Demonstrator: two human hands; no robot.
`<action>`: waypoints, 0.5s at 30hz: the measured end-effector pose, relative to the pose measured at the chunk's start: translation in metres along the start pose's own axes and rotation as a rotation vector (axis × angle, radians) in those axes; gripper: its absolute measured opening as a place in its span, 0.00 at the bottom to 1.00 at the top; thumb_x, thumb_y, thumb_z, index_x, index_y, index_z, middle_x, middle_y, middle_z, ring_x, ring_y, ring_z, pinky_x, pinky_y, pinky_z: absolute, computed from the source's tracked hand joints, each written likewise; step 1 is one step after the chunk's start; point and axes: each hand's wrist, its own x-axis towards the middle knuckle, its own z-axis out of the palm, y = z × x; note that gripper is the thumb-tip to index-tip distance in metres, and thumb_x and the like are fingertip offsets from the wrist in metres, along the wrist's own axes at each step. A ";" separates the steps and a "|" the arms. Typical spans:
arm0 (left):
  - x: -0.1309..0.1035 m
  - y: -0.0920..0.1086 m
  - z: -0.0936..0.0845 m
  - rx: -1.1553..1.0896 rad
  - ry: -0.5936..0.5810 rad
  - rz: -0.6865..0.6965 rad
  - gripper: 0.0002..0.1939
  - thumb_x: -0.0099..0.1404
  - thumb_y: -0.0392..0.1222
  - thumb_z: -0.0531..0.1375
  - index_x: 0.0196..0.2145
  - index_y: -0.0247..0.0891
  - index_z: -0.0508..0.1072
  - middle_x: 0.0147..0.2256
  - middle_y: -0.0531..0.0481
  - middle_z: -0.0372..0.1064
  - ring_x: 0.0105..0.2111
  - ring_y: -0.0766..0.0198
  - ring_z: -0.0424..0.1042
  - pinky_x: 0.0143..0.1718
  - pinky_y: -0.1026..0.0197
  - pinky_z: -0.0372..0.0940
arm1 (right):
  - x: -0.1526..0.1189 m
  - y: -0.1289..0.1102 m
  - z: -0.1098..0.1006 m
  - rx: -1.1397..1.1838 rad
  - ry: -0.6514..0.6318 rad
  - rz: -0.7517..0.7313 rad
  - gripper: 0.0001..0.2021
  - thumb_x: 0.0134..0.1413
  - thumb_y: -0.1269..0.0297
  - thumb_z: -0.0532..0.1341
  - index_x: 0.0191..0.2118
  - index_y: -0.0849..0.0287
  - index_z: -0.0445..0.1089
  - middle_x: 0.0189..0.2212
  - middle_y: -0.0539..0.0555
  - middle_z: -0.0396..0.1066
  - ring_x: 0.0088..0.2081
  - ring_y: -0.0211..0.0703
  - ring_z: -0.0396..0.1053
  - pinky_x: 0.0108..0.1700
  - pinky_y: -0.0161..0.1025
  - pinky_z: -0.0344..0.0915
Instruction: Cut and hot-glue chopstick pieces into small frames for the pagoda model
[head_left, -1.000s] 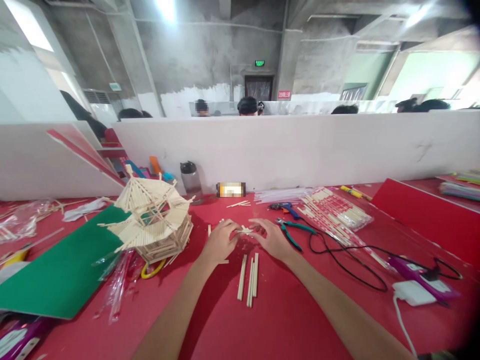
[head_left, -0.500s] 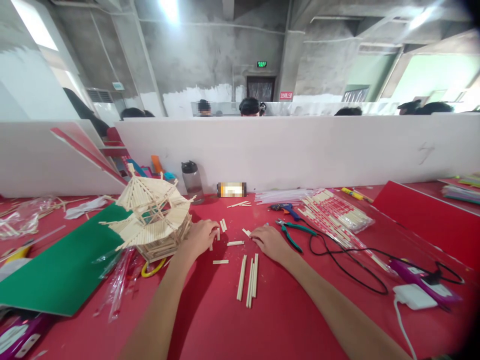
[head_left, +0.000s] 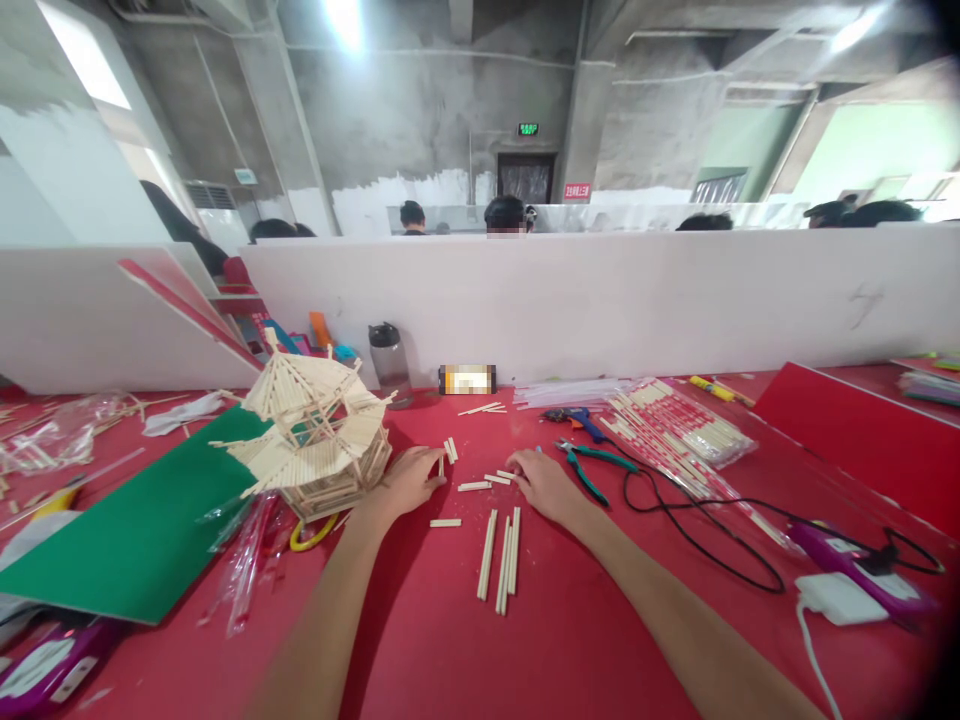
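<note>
My left hand (head_left: 414, 480) rests on the table beside a model pavilion (head_left: 319, 430) built of thin wooden sticks. Its fingers are closed on a short stick piece (head_left: 442, 466), partly hidden by them. My right hand (head_left: 546, 486) has its fingertips pinched at the end of another short stick piece (head_left: 505, 475), low over the red table. Between the hands lie more cut pieces (head_left: 473, 486), one pair (head_left: 445, 523) nearer me and another pair (head_left: 450, 450) farther off. Several long sticks (head_left: 508, 560) lie in front, pointing away from me.
Right of my right hand are green-handled pliers (head_left: 589, 470), a blue glue gun (head_left: 581, 420) with a black cable, and packed chopsticks (head_left: 682, 425). A green board (head_left: 135, 530) lies left. A bottle (head_left: 388, 365) stands before the white partition (head_left: 570, 300); yellow-handled scissors (head_left: 311, 535) lie below the pavilion.
Both hands have shifted slightly. A short piece near my right fingers now lies beside another, closer to the middle pieces. The left fingers have moved around the upright-pointing piece. The view has turned slightly left.
</note>
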 end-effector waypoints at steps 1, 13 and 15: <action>0.001 -0.001 0.001 -0.003 -0.003 0.006 0.22 0.64 0.41 0.61 0.56 0.40 0.70 0.54 0.40 0.72 0.57 0.50 0.67 0.59 0.52 0.61 | 0.000 0.000 0.001 -0.011 -0.003 -0.001 0.10 0.59 0.75 0.58 0.44 0.60 0.71 0.40 0.58 0.74 0.42 0.45 0.70 0.46 0.38 0.61; -0.002 0.024 -0.016 -0.029 0.047 0.137 0.35 0.64 0.62 0.59 0.61 0.37 0.64 0.57 0.39 0.65 0.62 0.44 0.58 0.64 0.43 0.53 | 0.002 -0.014 -0.009 0.360 0.087 0.066 0.06 0.59 0.65 0.60 0.36 0.60 0.74 0.34 0.55 0.75 0.35 0.43 0.72 0.41 0.38 0.66; -0.003 0.032 -0.019 -0.053 0.053 0.187 0.34 0.65 0.62 0.57 0.60 0.38 0.64 0.58 0.39 0.64 0.62 0.45 0.58 0.63 0.45 0.55 | 0.005 -0.016 -0.008 0.616 0.078 0.101 0.06 0.55 0.63 0.62 0.35 0.60 0.73 0.32 0.54 0.76 0.34 0.43 0.73 0.40 0.38 0.67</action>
